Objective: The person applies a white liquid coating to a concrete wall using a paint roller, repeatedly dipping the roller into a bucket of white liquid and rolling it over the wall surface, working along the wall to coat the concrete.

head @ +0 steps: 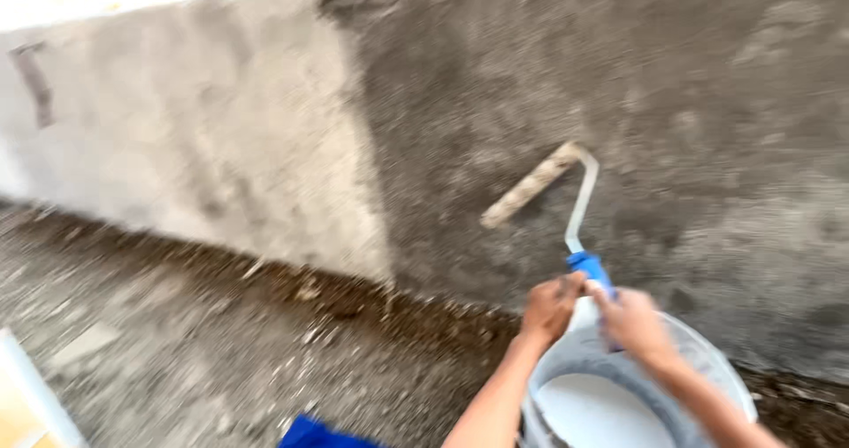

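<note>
While pressed to wall, roller (532, 185) above both hands' (550, 306) clamped handle grip.

We see soft, even daylight with an overexposed strip at eleven o'clock, motion blur smearing the whole view, and the wall (548, 85) darker toward two o'clock

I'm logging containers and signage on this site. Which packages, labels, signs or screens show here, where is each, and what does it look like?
Round white plastic bucket: bottom right, below both hands, open, white liquid inside; no label visible.
Labels, signs, screens: none visible on the grey rough wall or the dirt floor.
</note>
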Action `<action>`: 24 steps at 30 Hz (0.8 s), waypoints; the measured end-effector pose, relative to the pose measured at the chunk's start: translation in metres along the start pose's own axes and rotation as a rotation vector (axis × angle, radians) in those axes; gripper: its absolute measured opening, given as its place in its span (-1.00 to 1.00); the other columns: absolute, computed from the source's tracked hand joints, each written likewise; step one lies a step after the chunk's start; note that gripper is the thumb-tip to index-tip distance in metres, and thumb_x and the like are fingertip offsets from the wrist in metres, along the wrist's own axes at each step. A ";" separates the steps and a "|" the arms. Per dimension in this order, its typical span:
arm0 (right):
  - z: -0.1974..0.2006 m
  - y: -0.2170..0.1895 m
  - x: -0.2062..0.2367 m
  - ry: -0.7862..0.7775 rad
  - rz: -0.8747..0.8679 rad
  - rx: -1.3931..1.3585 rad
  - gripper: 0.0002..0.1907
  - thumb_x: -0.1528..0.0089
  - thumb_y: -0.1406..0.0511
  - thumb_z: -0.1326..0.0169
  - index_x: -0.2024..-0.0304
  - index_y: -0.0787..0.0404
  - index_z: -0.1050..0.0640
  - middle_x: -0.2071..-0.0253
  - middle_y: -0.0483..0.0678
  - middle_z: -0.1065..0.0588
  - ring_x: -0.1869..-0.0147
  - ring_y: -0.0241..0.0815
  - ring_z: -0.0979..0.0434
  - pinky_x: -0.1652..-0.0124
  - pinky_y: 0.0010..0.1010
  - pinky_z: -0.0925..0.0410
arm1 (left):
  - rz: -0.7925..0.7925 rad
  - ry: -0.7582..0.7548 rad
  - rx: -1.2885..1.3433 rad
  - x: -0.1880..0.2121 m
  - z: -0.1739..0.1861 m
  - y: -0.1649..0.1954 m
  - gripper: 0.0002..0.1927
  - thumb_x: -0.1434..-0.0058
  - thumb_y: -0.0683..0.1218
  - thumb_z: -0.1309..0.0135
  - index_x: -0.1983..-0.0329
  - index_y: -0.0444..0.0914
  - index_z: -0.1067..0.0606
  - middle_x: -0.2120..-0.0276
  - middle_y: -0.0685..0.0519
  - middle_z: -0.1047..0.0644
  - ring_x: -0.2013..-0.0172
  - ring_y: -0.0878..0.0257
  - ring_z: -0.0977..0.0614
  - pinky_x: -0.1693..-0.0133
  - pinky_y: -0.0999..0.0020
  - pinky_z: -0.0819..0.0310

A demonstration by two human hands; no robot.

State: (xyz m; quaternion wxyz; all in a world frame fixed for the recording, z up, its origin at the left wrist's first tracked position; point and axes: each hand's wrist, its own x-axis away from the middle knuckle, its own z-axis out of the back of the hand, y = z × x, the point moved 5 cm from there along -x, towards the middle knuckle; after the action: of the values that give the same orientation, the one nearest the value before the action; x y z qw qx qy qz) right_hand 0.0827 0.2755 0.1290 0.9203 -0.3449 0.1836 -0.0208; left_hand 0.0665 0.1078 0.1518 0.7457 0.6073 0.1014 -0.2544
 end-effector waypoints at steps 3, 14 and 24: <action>-0.020 -0.014 0.020 -0.009 -0.272 -0.486 -0.26 -0.40 -0.12 0.24 0.52 0.37 -0.48 0.70 -0.03 -0.35 0.69 -0.09 -0.40 0.64 -0.20 -0.31 | 0.205 0.028 0.055 0.005 -0.012 -0.022 -0.42 -0.39 0.31 0.01 0.26 -0.30 -0.59 0.41 -0.09 -0.61 0.34 0.22 -0.57 0.25 0.25 -0.45; -0.007 -0.052 0.079 -0.074 -0.079 -0.600 -0.36 -0.37 -0.11 0.29 0.27 0.25 -0.57 0.62 -0.12 -0.39 0.60 -0.28 -0.41 0.54 -0.37 -0.33 | 0.309 0.145 0.560 0.046 -0.002 -0.028 -0.59 -0.14 -0.01 -0.34 0.10 -0.35 -0.50 0.36 0.06 -0.58 0.39 0.32 -0.62 0.34 0.40 -0.54; 0.114 0.064 0.097 0.226 -0.320 0.217 -0.45 -0.32 -0.05 0.09 -0.13 0.17 -0.55 0.18 0.07 -0.65 0.13 -0.01 -0.68 0.14 -0.18 -0.47 | 0.409 0.220 0.672 0.059 0.049 -0.067 -0.58 -0.11 -0.13 -0.29 0.05 -0.32 -0.37 0.50 -0.02 -0.52 0.65 0.23 -0.55 0.61 0.29 -0.53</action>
State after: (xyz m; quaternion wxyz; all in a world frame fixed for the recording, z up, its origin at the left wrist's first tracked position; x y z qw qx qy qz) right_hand 0.2079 0.3796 0.1350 0.9105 -0.2638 0.2252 -0.2249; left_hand 0.0754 0.0368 0.0793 0.5258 0.8484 -0.0310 -0.0533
